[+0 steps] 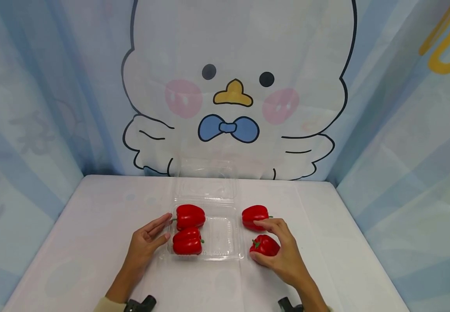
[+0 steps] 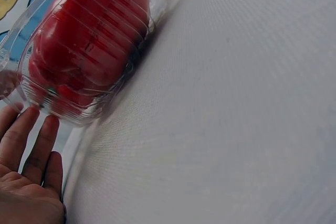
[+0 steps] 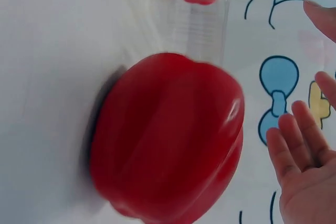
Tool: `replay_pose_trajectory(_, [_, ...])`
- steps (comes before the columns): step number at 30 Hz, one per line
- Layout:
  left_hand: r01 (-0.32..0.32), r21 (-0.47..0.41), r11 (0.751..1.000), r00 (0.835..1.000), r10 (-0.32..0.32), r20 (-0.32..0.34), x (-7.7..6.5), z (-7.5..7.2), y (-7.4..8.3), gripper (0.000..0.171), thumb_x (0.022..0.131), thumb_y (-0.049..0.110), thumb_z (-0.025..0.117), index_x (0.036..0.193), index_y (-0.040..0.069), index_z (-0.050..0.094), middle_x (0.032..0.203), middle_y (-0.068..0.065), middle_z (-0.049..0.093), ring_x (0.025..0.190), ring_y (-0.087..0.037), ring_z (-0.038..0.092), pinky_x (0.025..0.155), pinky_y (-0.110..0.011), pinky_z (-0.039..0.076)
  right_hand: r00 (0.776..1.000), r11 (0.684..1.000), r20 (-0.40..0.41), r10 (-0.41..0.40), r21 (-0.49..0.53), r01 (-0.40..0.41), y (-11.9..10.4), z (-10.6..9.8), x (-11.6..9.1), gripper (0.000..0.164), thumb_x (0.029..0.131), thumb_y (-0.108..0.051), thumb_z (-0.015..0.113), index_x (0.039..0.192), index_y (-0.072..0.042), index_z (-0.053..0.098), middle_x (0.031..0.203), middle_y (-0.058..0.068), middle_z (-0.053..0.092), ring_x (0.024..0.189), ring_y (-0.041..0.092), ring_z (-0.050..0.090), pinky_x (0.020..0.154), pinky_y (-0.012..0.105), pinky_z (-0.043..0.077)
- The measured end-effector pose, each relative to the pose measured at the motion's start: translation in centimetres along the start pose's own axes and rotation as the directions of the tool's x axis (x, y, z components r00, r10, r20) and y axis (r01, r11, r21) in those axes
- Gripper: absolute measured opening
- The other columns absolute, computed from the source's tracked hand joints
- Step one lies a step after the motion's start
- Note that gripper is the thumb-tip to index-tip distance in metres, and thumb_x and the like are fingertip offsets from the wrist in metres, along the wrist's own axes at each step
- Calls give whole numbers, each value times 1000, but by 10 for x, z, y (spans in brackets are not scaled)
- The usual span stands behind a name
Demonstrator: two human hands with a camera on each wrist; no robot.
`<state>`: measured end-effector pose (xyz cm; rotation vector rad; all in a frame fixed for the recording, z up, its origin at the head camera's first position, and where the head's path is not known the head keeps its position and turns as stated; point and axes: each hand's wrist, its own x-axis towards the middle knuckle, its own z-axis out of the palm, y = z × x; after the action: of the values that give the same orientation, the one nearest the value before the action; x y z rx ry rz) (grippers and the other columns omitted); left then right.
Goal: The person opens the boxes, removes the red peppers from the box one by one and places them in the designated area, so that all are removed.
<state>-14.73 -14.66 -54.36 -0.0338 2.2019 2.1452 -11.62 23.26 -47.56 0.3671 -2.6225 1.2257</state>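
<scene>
using the clear tray [image 1: 225, 236] as reference, the left hand [image 1: 144, 240] stands at its left side, fingers extended, with the fingertips at the side wall; firm contact cannot be confirmed. caution: an uneven push from this hand could slide or turn the tray, since the thin plastic looks light. the open lid [image 1: 204, 188], behind the tray, could swing forward if the base is knocked. to the right of the tray, the right hand [image 1: 288, 260] spans the front-right pepper [image 1: 265, 246], thumb and fingers apart and clamped on nothing. caution: the smooth, rounded skin could roll or slip if pinched off center, and the fingers could bump the rear-right pepper [image 1: 253, 215], which lies just behind. container contents, from left to right: the left half of the tray holds two red peppers, one behind the other. the rear-left pepper [image 1: 190, 216] has its stem toward the tray's left wall; the front-left pepper [image 1: 186, 242] has its stem pointing right. the remaining two peppers lie outside the tray, to its right, on the white table [image 1: 326, 242].
</scene>
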Motion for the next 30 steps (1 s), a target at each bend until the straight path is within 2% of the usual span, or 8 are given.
replay_pose_trajectory(3, [0, 2, 1000, 1000, 0, -2, 0, 0, 0, 59, 99, 19, 77, 154, 14, 57, 159, -1, 57, 138, 10, 54, 110, -16, 46, 1000, 999, -3, -26, 30, 26, -6, 4, 2, 81, 70, -18, 100, 140, -35, 63, 140, -7, 58, 130, 19, 59, 102, 55, 62])
replay_pose_trajectory(10, [-3, -7, 1000, 1000, 3, 2, -1, -1, -1, 59, 99, 19, 77, 154, 13, 57, 159, -2, 57, 132, 16, 55, 109, -14, 47, 997, 996, 10, -71, 49, 70, -21, 15, 8, 77, 73, -24, 99, 140, -33, 63, 141, -11, 59, 134, 11, 54, 107, 51, 60])
replay_pose_trajectory(17, [-10, 1, 1000, 1000, 10, 2, 0, -2, 0, 59, 99, 20, 77, 154, 13, 57, 159, -2, 57, 133, 15, 54, 109, -14, 46, 996, 991, 46, -80, 109, 75, -37, 32, 16, 70, 76, -27, 97, 138, -33, 65, 136, -10, 59, 130, 20, 61, 111, 54, 56])
replay_pose_trajectory(25, [-15, 16, 1000, 1000, 15, -2, 0, 0, 1, 60, 100, 18, 75, 155, 11, 54, 161, -6, 55, 144, 1, 53, 109, -13, 45, 993, 982, 106, -56, 187, 36, -48, 57, 23, 68, 77, -36, 95, 137, -40, 64, 137, -15, 59, 131, 16, 59, 113, 57, 54])
replay_pose_trajectory(30, [-12, 12, 1000, 1000, 12, 0, 0, 0, 1, 59, 100, 17, 75, 155, 11, 55, 160, -4, 56, 136, 12, 54, 110, -15, 45, 989, 972, 141, -37, 233, 3, -54, 71, 26, 68, 75, -33, 95, 135, -42, 64, 136, -16, 59, 129, 17, 60, 114, 60, 53])
